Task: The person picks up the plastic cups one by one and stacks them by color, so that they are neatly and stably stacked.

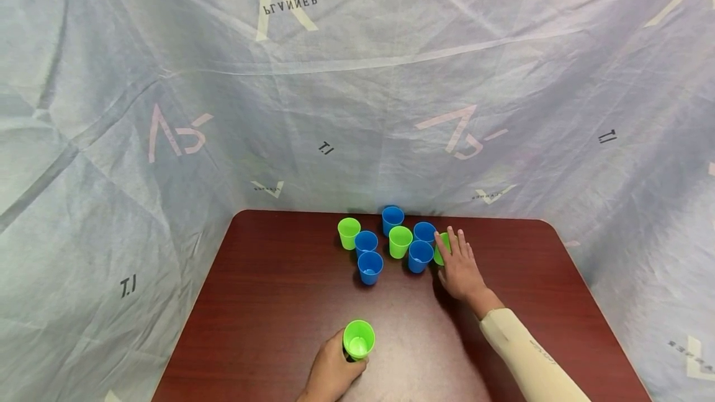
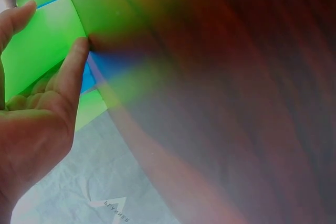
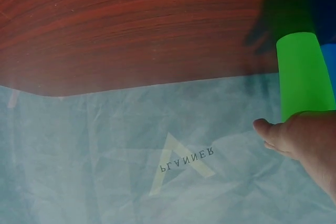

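Note:
Near the front of the table, my left hand [image 1: 333, 366] grips a green cup [image 1: 359, 340], its mouth facing up. The left wrist view shows the thumb and fingers wrapped about that green cup [image 2: 44, 40]. Farther back, my right hand [image 1: 460, 268] reaches over the rightmost green cup [image 1: 441, 252] of a group, fingers straight and spread, partly covering it. In the right wrist view this green cup [image 3: 304, 72] stands right by the hand [image 3: 310, 142]. Just left of it are two blue cups, a nearer one [image 1: 420, 257] and a farther one [image 1: 424, 232].
Left of those stand a green cup [image 1: 400, 242], a blue cup [image 1: 393, 221] at the back, two blue cups in line, the nearer [image 1: 370, 268] in front, and a green cup [image 1: 349, 233]. Behind the dark red wooden table [image 1: 268, 321] hangs a grey printed sheet [image 1: 357, 110].

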### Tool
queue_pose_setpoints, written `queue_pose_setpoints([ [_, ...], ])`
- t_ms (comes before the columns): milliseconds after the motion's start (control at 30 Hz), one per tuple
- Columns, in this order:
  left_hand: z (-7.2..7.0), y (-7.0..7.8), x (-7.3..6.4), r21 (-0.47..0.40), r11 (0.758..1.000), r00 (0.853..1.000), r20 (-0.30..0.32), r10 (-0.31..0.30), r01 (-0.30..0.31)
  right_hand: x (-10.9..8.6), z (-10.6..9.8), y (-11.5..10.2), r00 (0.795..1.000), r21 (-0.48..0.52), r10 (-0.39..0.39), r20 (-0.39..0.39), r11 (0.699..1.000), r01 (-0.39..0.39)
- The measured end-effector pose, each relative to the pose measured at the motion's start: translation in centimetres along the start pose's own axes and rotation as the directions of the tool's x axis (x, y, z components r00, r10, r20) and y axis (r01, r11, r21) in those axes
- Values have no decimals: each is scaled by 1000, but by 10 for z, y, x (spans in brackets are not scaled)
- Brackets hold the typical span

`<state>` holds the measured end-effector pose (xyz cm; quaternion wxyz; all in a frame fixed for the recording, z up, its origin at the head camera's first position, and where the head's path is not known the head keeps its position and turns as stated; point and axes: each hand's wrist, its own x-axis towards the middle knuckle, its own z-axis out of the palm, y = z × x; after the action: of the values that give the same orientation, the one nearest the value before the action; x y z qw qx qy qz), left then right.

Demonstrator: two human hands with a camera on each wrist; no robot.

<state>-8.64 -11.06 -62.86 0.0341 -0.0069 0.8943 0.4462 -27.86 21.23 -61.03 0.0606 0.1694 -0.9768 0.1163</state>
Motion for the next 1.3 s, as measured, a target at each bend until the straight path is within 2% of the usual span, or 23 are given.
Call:
queue_pose_setpoints([
  [100, 0, 0, 0, 3, 1000, 1000, 6, -7, 7, -1, 0, 0, 1000, -7, -7, -9, 1000, 7],
  [267, -1, 1, -2, 2, 1000, 1000, -11, 17, -17, 0, 0, -1, 1000, -12, -13, -23, 1000, 13],
  [500, 1, -1, 0, 19, 999, 998, -39, 46, -45, 1, 0, -1, 1000, 58, 12, -15, 998, -11],
  [633, 1, -2, 0, 31, 998, 997, -49, 58, -56, 0, 0, 0, 1000, 63, 12, -23, 998, -10],
  [967, 0, -1, -1, 9, 999, 999, -22, 41, -41, -4, 2, 1, 999, 53, 19, -50, 998, -16],
  [1300, -1, 0, 0, 13, 999, 999, -21, 42, -41, -14, -3, -4, 986, 72, 6, -168, 997, 7],
])
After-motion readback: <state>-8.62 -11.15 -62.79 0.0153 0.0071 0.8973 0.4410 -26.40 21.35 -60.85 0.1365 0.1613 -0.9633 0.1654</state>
